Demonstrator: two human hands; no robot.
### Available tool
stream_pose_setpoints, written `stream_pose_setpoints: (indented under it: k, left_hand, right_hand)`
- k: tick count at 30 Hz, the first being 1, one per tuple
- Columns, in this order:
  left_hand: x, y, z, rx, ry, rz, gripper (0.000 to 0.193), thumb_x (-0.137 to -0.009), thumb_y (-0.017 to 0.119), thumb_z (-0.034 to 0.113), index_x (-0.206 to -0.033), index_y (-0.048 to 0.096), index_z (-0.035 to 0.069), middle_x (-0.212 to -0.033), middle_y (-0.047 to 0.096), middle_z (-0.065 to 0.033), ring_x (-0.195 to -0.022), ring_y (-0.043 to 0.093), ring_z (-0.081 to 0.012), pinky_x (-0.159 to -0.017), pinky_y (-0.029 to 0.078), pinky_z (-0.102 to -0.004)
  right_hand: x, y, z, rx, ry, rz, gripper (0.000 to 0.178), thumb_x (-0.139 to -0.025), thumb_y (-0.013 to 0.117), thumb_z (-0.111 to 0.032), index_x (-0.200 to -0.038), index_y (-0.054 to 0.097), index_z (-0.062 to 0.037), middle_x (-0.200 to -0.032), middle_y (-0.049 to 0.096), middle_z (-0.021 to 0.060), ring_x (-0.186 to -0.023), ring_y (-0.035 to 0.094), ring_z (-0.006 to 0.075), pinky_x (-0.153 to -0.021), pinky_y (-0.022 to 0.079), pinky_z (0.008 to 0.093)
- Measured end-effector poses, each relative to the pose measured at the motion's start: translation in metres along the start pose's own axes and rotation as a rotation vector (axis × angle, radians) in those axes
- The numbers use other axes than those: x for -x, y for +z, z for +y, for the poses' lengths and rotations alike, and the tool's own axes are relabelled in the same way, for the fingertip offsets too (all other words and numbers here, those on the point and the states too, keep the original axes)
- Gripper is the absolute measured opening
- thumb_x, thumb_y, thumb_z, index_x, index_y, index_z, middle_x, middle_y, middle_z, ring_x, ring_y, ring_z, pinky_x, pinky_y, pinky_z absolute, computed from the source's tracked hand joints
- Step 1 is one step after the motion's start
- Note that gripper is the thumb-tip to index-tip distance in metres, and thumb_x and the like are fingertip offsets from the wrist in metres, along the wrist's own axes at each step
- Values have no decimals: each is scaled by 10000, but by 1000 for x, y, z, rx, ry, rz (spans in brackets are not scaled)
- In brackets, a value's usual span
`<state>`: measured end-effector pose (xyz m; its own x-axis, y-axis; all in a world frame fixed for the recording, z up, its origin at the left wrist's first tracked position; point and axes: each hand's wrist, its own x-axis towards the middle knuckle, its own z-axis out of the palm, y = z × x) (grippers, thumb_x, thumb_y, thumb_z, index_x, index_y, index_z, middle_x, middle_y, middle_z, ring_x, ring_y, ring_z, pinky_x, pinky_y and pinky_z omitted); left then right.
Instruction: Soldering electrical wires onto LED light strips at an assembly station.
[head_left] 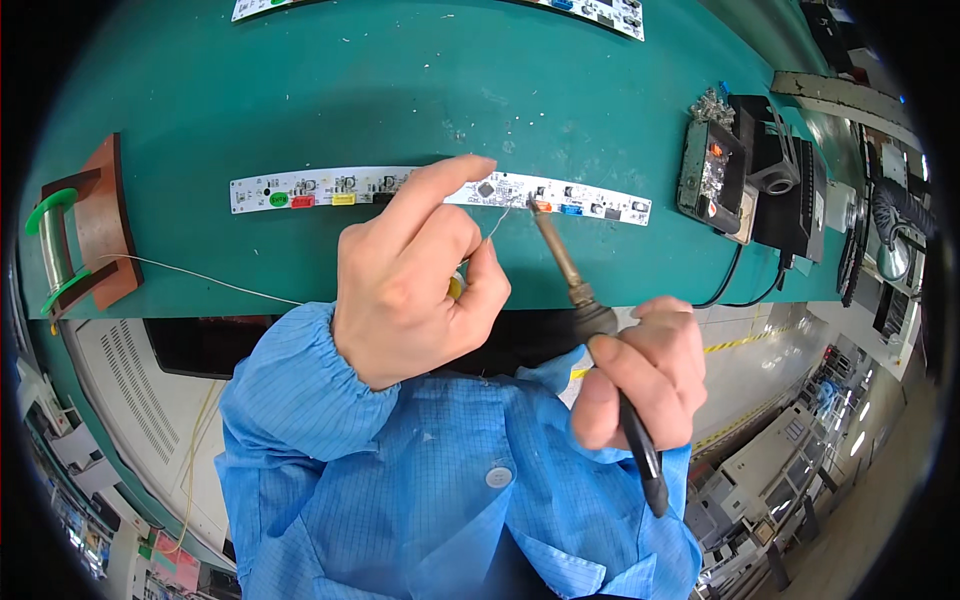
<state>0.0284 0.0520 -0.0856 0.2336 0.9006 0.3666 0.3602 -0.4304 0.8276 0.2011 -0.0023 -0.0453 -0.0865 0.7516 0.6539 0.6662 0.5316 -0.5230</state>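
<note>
The long, slightly curved white circuit board strip [500, 190] lies on the green bench mat [600, 100], beneath the left hand's [415, 270] raised forefinger. That hand pinches thin silver solder wire [499, 222], its end over the strip. The right hand [650, 375] is closed around the black handle of a metal-shafted soldering iron [560, 255], tip over the strip near the wire; contact cannot be told. Soldering seems in hand; the next move likely calls for steadily bringing tip and wire together. Small coloured labels and fine print mark the strip, mostly illegible.
</note>
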Motion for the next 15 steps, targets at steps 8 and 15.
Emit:
stream_pose_setpoints:
  k: [8,15]
  left_hand:
    - [1,4,-3,29,-29,15,187,-648,611,-86,-627,458,19,-1028,645,-183,-466,495,-89,-397,380,-230]
    - [0,5,-4,27,-27,18,182,-651,612,-85,-624,463,15,-1018,645,-174,-455,488,-87,-392,373,-231]
  right_hand:
    - [3,1,-2,97,-3,-158,160,-810,634,-165,-829,636,-6,-591,507,68,-510,461,200,-508,408,341]
    - [3,5,0,83,-7,-160,188,-819,632,-175,-834,633,12,-579,500,70,-492,452,196,-485,399,326]
